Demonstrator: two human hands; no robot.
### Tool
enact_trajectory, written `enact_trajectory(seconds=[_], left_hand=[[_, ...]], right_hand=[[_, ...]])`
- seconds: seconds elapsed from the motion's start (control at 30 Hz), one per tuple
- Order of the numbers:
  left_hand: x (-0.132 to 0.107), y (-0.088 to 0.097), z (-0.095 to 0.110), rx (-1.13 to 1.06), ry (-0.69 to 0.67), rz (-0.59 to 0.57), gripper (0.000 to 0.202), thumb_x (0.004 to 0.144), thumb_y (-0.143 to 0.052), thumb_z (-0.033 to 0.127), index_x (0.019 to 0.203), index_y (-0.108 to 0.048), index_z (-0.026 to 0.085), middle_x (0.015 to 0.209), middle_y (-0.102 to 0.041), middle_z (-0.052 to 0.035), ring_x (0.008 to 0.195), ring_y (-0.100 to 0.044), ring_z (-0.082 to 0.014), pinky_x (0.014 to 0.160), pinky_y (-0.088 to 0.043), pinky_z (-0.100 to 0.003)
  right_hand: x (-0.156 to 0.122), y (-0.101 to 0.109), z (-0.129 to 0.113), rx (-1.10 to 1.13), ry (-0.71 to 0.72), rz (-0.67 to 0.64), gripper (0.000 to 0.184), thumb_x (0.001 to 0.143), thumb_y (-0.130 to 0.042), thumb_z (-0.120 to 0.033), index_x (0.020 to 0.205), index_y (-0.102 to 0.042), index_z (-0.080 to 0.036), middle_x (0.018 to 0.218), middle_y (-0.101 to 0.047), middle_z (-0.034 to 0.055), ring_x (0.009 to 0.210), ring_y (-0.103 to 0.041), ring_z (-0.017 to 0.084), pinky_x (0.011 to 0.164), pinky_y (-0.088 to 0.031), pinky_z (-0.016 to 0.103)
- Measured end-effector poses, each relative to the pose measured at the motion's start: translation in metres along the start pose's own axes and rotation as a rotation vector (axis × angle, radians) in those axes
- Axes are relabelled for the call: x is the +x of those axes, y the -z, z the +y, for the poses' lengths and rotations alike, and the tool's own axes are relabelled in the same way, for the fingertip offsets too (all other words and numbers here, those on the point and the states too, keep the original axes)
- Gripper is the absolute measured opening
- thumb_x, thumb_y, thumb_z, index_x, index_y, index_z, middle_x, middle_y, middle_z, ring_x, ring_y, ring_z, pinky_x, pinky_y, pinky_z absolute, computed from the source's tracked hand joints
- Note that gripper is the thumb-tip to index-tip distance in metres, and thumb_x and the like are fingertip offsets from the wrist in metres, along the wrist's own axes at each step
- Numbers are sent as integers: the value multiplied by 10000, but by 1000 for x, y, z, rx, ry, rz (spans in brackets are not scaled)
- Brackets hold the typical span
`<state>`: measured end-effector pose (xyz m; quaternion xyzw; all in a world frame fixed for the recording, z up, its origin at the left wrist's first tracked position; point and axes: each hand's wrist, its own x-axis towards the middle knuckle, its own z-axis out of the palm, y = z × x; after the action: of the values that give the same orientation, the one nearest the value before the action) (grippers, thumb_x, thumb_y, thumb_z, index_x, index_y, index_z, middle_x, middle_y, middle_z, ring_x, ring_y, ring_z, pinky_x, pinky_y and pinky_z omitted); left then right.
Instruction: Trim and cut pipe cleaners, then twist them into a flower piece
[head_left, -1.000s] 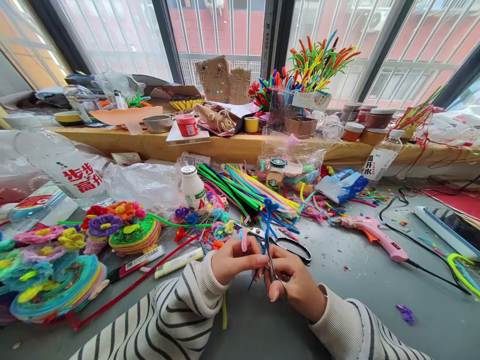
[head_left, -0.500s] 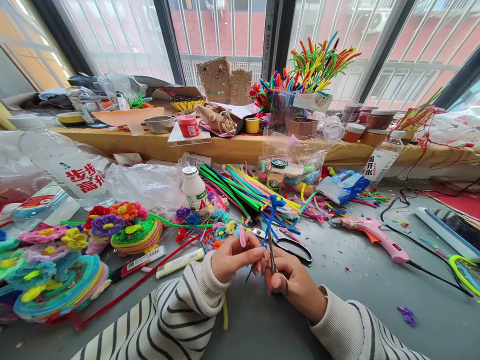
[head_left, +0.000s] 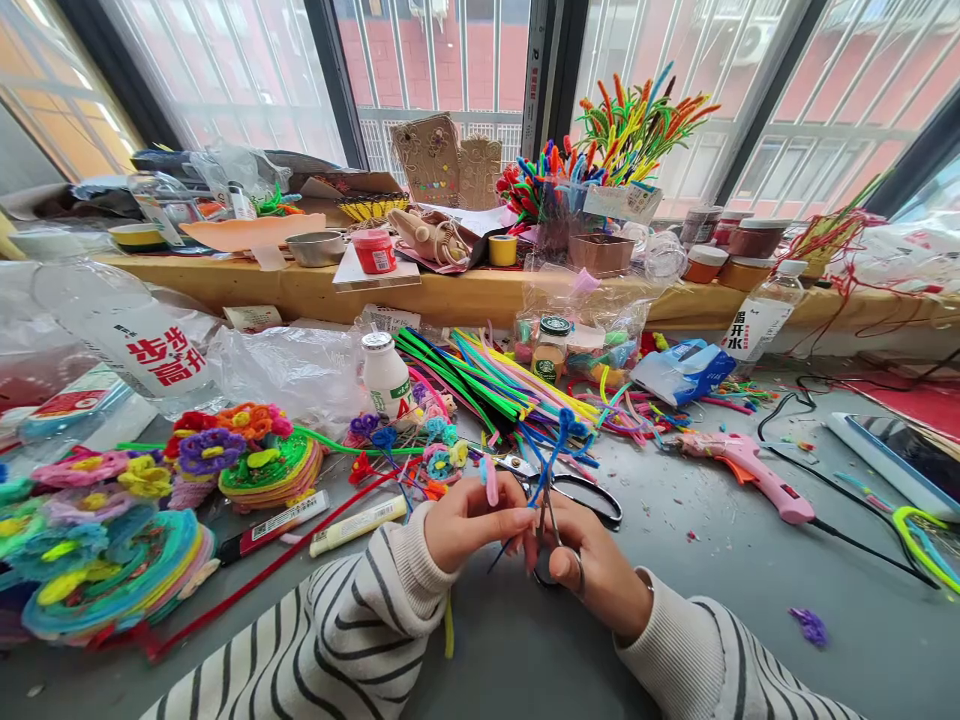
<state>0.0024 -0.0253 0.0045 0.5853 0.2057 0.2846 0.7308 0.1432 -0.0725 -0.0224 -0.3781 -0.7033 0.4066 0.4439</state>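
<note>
My left hand (head_left: 484, 520) pinches a blue pipe cleaner (head_left: 553, 455) whose upper end is bent into a small looped shape. A short pink piece (head_left: 490, 480) pokes up by the left index finger; whether it is worn or held I cannot tell. Small scissors (head_left: 550, 530) are in my right hand (head_left: 592, 565), thumb through one handle ring, with the blades pointing up against the blue stem. Black-handled scissors (head_left: 592, 500) lie on the table just behind the hands. Several small pipe-cleaner flowers (head_left: 439, 460) lie beyond the left hand.
A bundle of coloured pipe cleaners (head_left: 472, 385) lies behind the hands, near a white bottle (head_left: 385, 375). To the right are a pink glue gun (head_left: 757, 480) and a purple scrap (head_left: 810, 627). Fuzzy flower-topped pieces (head_left: 120, 570) fill the left, beside a glue tube (head_left: 358, 527).
The looped blue end has tipped to the right and slightly down. The scissors in my right hand have turned, and their blades now look spread apart around the stem.
</note>
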Motion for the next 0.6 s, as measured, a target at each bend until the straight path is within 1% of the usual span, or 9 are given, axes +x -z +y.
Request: enact_trajectory(seconds=[0.1,0.2,0.37,0.5,0.6], left_hand=[[-1,1,-1,35,4,25,214,644,-588,269,552,-466,119,454,-488,24,434,-460,-72,435,-316,-202],[-1,3,-3,40,8,33,224,638,-591,290,558,-466,121,458,-476,28,435,-459,-74,434,-319,-205],[0,5,-5,34,-2,56,234,634,-591,309,569,-464,124,460,-474,30,430,-466,-75,437,-336,-210],[-1,5,-5,60,-20,115,235,634,-590,316,574,-475,121,461,-476,26,424,-465,-76,436,-343,-214],[-1,5,-4,65,-23,129,238,628,-595,319,569,-474,123,454,-475,27,422,-464,-77,431,-341,-214]], right_hand=[[0,-1,3,-24,-4,43,604,634,-310,-693,510,-521,-141,599,-385,11,576,-419,139,602,-360,273],[-1,-1,6,-29,5,87,578,638,-349,-671,481,-524,-144,571,-387,10,585,-434,145,598,-361,269],[-2,-2,9,-63,-4,161,526,636,-423,-630,452,-521,-146,549,-413,7,545,-422,126,537,-350,241],[-1,-1,8,-109,-30,173,497,661,-445,-589,451,-536,-149,532,-418,2,515,-409,113,502,-336,228],[-1,0,8,-123,-35,177,493,657,-450,-589,446,-534,-151,532,-424,2,511,-409,110,495,-335,226]])
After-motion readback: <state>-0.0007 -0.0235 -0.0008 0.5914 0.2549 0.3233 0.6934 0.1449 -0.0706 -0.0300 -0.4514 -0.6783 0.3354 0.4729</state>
